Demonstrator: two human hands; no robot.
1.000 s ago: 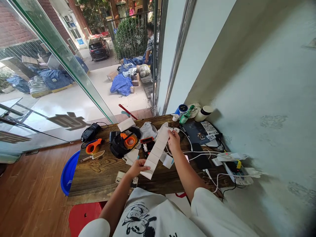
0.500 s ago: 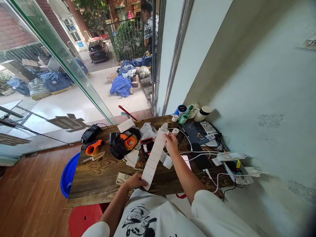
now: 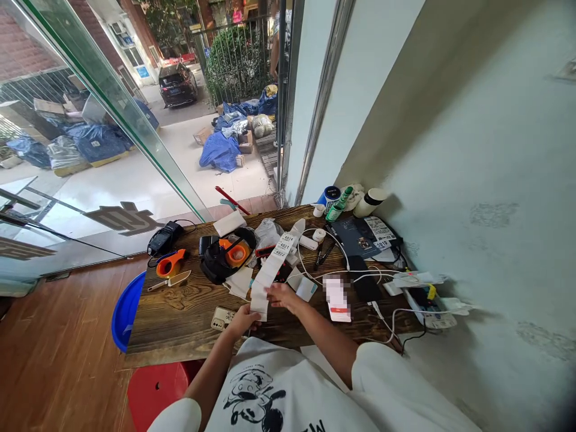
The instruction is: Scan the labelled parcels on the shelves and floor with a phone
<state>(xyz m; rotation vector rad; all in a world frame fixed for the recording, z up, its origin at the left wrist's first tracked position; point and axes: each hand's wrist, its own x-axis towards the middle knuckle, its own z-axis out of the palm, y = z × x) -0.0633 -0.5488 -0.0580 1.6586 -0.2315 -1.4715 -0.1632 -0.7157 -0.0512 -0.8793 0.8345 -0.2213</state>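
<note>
A long white strip of labels [image 3: 265, 276] stretches away from me over the table. Printed numbers such as 4024 and 4021 show on its far half; the near part looks blank. My left hand [image 3: 243, 321] pinches the strip's near end. Further up, my right hand [image 3: 283, 296] has its fingertips closed at the right edge of the strip. To the left of my left hand lies a phone [image 3: 221, 318] in a light case. Another phone [image 3: 336, 299] with a lit, blurred screen rests right of my right forearm.
On the wooden table [image 3: 166, 327] are a knife [image 3: 173, 280], an orange tape dispenser [image 3: 170, 264], a black headset [image 3: 218, 264] and white cables. A green bottle [image 3: 338, 206] stands at the back. A red stool [image 3: 157, 390] and blue tub [image 3: 126, 315] are at the left.
My right hand has moved from the strip's far end down toward my left hand. Several printed numbers now show on the strip. The lit phone is uncovered.
</note>
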